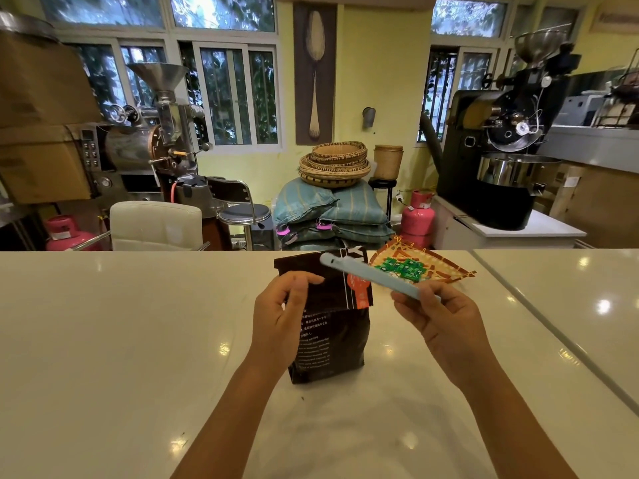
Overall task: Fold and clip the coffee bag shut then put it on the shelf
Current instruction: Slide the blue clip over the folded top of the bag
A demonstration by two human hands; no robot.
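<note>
A dark brown coffee bag [332, 344] with white print and an orange label stands on the white counter [121, 340]. Its top is folded over toward me. My left hand [280, 319] pinches the folded flap at its left side. My right hand [439, 316] holds one end of a long light-blue bag clip [366, 276], which slants up to the left over the bag's top right corner. No shelf can be made out in the view.
A woven tray [446, 267] with green packets lies just behind the bag on the right. Past the counter's far edge stand a white chair [155, 224], a bar stool [243, 214], sacks with stacked baskets [333, 164], pink gas cylinders and two coffee roasters.
</note>
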